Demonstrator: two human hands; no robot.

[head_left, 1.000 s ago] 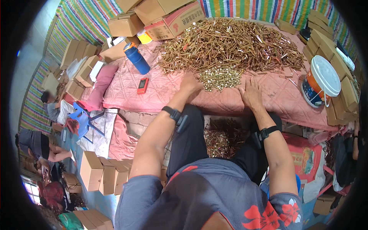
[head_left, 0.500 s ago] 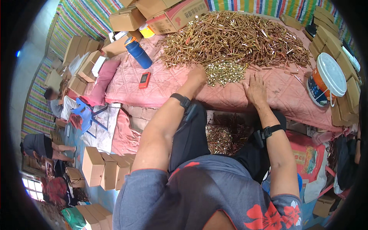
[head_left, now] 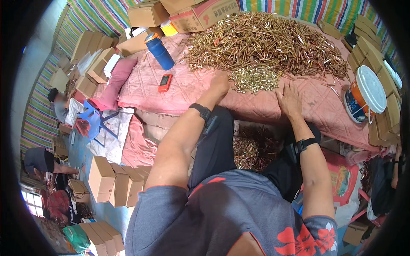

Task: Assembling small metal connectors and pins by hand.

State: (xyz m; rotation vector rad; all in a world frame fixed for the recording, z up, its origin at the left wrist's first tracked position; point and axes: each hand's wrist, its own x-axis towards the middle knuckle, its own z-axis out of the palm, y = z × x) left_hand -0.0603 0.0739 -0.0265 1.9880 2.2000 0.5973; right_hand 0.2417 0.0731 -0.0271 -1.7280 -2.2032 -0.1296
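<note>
My left hand (head_left: 220, 83) rests on the pink quilted cover at the left edge of a small heap of tiny shiny gold-green pieces (head_left: 255, 80). Its fingers are curled in, and whatever may be between them is hidden. On the heap's right side my right hand (head_left: 290, 100) lies palm down, fingers stretched and spread, with nothing in it. Just beyond both hands spreads a large pile of slim brown and gold tube-like sticks (head_left: 267, 42). A few loose sticks lie right of the small heap.
A blue bottle (head_left: 160, 53) and a red handheld device (head_left: 165, 82) are on the pink cover (head_left: 145, 94) at left. A lidded white bucket (head_left: 365, 94) stands at right. Cardboard boxes (head_left: 205, 16) line the back. More sticks (head_left: 252, 149) lie below, between my knees. Other people are at far left.
The whole view has shifted slightly, moving the bottle, device and piles a little to the right in the picture. Both hands keep nearly the same places beside the small heap.
</note>
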